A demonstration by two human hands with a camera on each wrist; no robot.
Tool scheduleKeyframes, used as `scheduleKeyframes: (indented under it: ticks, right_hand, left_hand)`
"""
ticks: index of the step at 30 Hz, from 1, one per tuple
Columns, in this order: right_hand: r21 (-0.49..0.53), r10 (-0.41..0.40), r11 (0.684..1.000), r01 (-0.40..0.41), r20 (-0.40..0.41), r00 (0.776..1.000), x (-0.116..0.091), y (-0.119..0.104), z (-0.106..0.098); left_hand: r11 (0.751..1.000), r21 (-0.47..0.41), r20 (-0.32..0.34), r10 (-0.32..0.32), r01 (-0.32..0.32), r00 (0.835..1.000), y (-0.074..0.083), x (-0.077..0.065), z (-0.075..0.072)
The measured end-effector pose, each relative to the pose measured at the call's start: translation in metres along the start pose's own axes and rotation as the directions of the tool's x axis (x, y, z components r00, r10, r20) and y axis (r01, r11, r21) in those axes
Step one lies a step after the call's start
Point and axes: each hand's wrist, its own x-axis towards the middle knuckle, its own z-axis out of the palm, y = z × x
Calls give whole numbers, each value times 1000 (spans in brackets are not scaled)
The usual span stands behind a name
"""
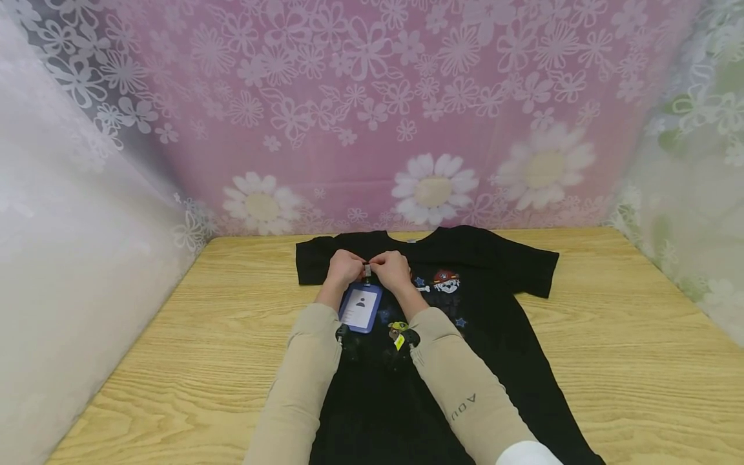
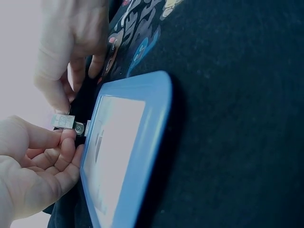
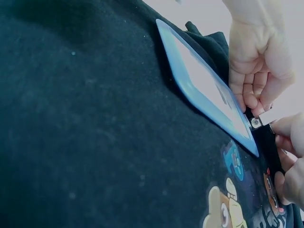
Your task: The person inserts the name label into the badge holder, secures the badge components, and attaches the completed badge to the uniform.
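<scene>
A black T-shirt with cartoon dog prints lies spread on the table. On its chest is a blue-framed ID badge with a white card and a metal clip at its top. My left hand pinches the clip between thumb and fingers, as the left wrist view shows. Close beside it, my right hand pinches the shirt's cloth at the clip's end, fingertips right at the metal. In the right wrist view the badge tilts up from the cloth. The pinched fold is mostly hidden by fingers.
The wood-grain table extends on both sides of the shirt. A pink floral curtain hangs behind its far edge, and pale sheets flank it. Small black devices are strapped at the wrists.
</scene>
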Motion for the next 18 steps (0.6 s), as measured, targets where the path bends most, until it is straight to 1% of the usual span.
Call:
scheduleKeyframes:
  ticks: [9,18]
  right_hand:
    - [-53,-90,994,90,16,996,0,-1,-3]
    - [-73,-81,994,82,28,996,1,0,-3]
  left_hand:
    - [1000,-3,-32,-8,8,999,1,-1,2]
    - [1000,12,-51,-20,20,999,2,-1,5]
